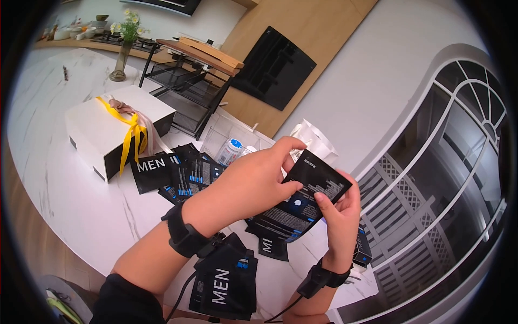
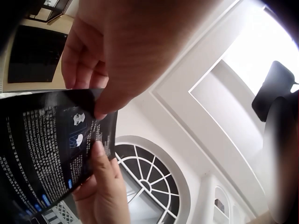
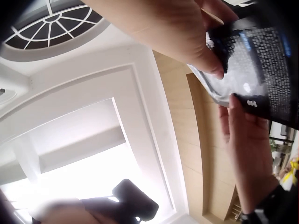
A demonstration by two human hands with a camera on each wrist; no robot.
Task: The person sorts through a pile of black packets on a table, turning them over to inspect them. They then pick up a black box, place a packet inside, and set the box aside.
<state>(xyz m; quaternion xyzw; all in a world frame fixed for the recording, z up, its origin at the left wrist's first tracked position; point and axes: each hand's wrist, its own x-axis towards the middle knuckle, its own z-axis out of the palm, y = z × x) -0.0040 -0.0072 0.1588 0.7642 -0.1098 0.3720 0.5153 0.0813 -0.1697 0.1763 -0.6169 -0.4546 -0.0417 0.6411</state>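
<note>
Both hands hold up a flat black sachet printed with small white and blue text, its back turned toward me in the head view. My left hand pinches its upper left edge between thumb and fingers. At the right edge, my right hand grips it, thumb on the printed face and fingers behind. In the left wrist view small drawings show on the sachet near both thumbs. Beneath the hands lies another black sachet. A stack of black sachets marked MEN sits at the near table edge.
More black sachets are spread beside a white box with a yellow ribbon. Behind the left hand stands a clear container with a blue-capped bottle. A black box is right of the right hand. A glass vase stands farther back.
</note>
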